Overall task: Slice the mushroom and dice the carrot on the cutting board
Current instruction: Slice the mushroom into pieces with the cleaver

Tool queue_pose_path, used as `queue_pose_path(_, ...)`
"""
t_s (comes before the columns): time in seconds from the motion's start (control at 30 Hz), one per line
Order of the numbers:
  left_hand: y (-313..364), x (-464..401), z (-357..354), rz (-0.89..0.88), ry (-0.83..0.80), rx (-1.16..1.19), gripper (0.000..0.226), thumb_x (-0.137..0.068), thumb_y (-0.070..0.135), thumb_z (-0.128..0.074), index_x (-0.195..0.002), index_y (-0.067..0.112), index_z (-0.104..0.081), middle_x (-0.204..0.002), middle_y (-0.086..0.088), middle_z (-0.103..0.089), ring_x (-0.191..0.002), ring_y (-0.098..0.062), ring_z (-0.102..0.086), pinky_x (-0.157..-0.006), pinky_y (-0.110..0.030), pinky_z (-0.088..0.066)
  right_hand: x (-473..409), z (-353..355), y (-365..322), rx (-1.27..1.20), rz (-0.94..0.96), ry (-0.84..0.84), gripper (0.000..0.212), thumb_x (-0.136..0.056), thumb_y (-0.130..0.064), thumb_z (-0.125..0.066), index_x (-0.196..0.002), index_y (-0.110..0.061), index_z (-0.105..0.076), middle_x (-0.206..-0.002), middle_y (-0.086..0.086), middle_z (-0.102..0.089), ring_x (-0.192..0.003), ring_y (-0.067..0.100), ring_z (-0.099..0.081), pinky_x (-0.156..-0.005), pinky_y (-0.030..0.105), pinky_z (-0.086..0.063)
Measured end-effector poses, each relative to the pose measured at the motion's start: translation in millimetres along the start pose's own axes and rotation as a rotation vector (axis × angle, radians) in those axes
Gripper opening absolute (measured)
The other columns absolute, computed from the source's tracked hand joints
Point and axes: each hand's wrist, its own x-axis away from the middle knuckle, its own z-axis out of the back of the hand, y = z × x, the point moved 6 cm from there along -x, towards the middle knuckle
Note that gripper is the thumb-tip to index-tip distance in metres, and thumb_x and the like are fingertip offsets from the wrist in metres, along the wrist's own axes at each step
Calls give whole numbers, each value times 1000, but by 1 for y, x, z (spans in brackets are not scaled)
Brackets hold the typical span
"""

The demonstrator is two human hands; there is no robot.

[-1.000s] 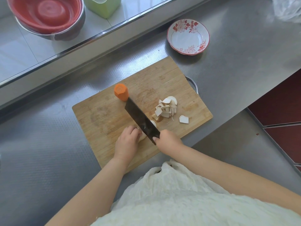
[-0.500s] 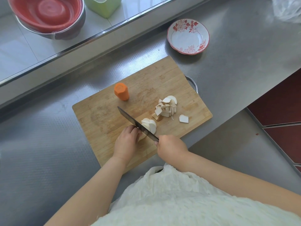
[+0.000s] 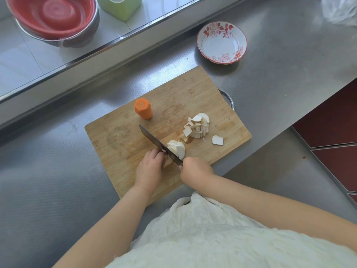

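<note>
Steel countertop [image 3: 280, 78] fills most of the frame, with the bamboo cutting board [image 3: 119, 140] lying at an angle in the centre. On it, towards the upper left, a carrot chunk [image 3: 144, 109] stands uncut; a heap of mushroom slices [image 3: 197, 126] lies right of centre. Low on the board, the cleaver [image 3: 158, 145] is down in the mushroom [image 3: 176, 148]. The right hand [image 3: 194, 170] is wrapped round the handle; the left hand [image 3: 150, 167] curls over the uncut end, fingertips just beside the blade. To slice well, I would keep those fingertips tucked, let the knuckles guide the flat of the blade, and creep the hand back evenly after each stroke.
</note>
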Motion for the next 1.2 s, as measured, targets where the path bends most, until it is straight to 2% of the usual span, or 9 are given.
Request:
queue_pose_path(0.23,-1,4,-1,-17,-5,17,6,-82,5,-66,-79,7,-61,-86,-5,-58,-74,-27,-54,-46,-35,-45,-2,0,14,-175,-17,8,31,-100,-34,-43,-107,-7,-57,-95,9,-63,-86,27,-60,-67,32,-46)
queue_pose_path(0.33,-3,6,-1,-26,2,30,7,-81,3,-69,-80,6,-63,-87,-5,-59,-74,-27,-56,-47,-34,-46,4,2,18,-119,23,54,30,-100,-34,-40,-104,-10,-59,-84,5,-57,-77,25,-54,-64,30,-43)
queue_pose_path(0.5,-3,4,-3,-12,-6,19,7,-81,4,-73,-80,5,-66,-87,-6,-62,-75,-29,-59,-49,-33,-47,13,7,14,-38,88,91,28,-100,-32,-39,-97,-12,-57,-80,4,-54,-76,27,-56,-61,32,-43)
queue_pose_path(0.7,-3,2,-3,-23,-20,11,6,-81,6,-73,-85,5,-69,-91,-7,-65,-76,-30,-61,-51,-35,-51,17,5,7,14,78,55,16,-99,-23,-44,-96,-15,-57,-68,-2,-44,-74,23,-53,-58,29,-39)
queue_pose_path(0.83,-5,2,-4,-26,-22,11,5,-80,6,-72,-84,5,-69,-90,-8,-65,-76,-30,-61,-51,-34,-50,15,6,0,57,72,49,14,-97,-17,-44,-94,-14,-57,-66,-1,-42,-70,22,-49,-49,25,-32)
queue_pose_path(0.97,-5,3,-5,-33,-11,6,7,-79,4,-73,-84,4,-68,-90,-8,-64,-76,-30,-60,-49,-35,-48,10,3,-2,38,46,35,16,-98,-16,-44,-98,-12,-59,-67,-1,-43,-70,22,-50,-47,23,-31)
queue_pose_path(1.13,-5,3,-5,-31,3,0,8,-79,3,-74,-84,3,-68,-87,-9,-64,-75,-29,-59,-47,-35,-48,5,0,-4,17,23,16,18,-98,-16,-44,-106,-11,-59,-92,7,-60,-83,26,-57,-63,28,-42)
queue_pose_path(1.2,-5,4,-6,-23,-5,6,8,-79,4,-73,-85,3,-67,-88,-8,-63,-75,-29,-58,-48,-36,-48,2,-3,-3,0,8,8,18,-98,-17,-44,-106,-11,-59,-90,6,-57,-81,24,-55,-63,29,-41)
